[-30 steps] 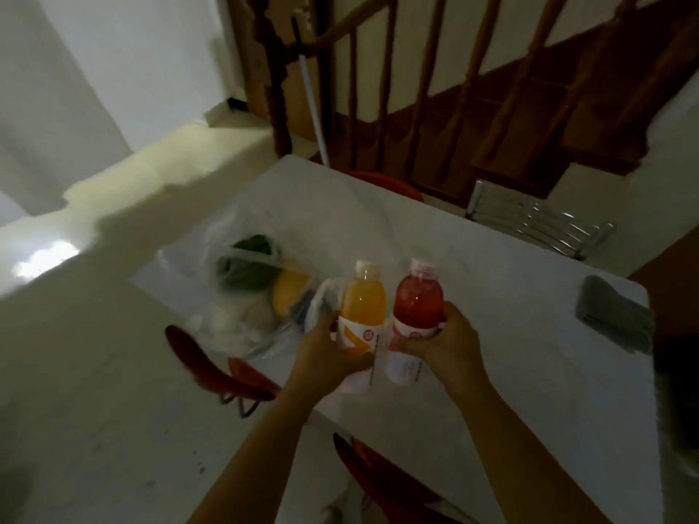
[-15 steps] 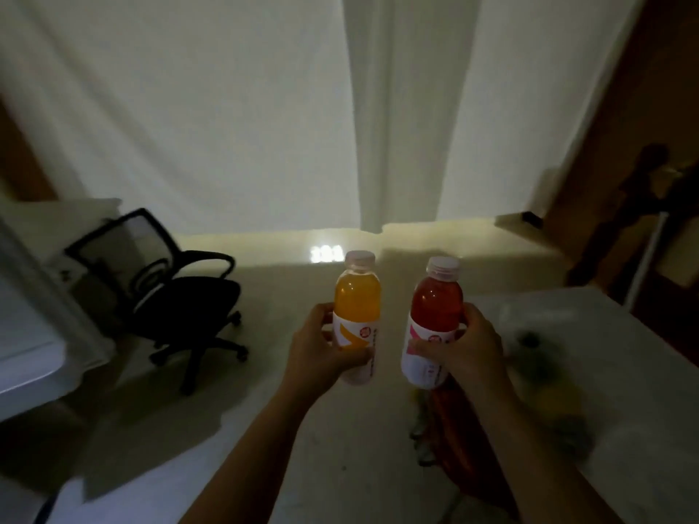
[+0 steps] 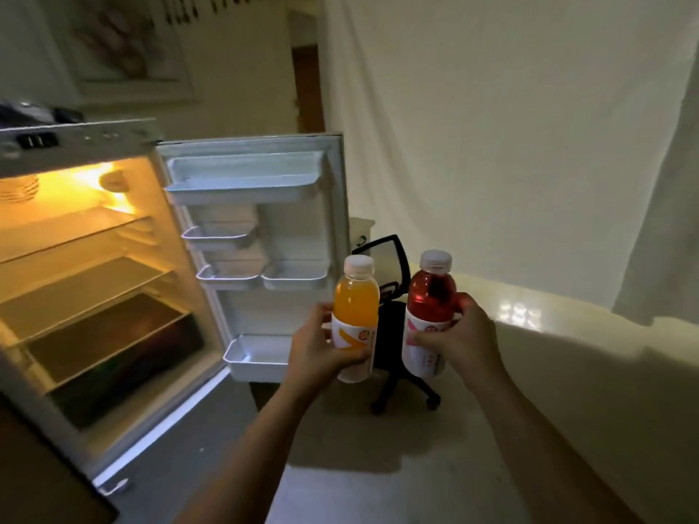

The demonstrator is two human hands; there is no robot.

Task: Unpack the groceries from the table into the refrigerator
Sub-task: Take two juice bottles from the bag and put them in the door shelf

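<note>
My left hand (image 3: 321, 351) grips an orange drink bottle (image 3: 356, 304) with a white cap, held upright. My right hand (image 3: 459, 340) grips a red drink bottle (image 3: 431, 296), also upright, just to the right of the orange one. The refrigerator (image 3: 94, 266) stands open at the left, lit inside, with bare glass shelves and a dark drawer at the bottom. Its door (image 3: 261, 259) is swung wide, showing several white door bins. Both bottles are in front of the door's right edge, apart from it. The table is out of view.
A black office chair (image 3: 393, 315) stands behind the bottles beside the fridge door. A white curtain (image 3: 510, 145) covers the wall to the right. A stack of plates (image 3: 19, 187) sits on the top fridge shelf. Pale floor lies below.
The view has swung left from the table past the curtain and chair to the open refrigerator. Both hands still hold the bottles upright in front of me.
</note>
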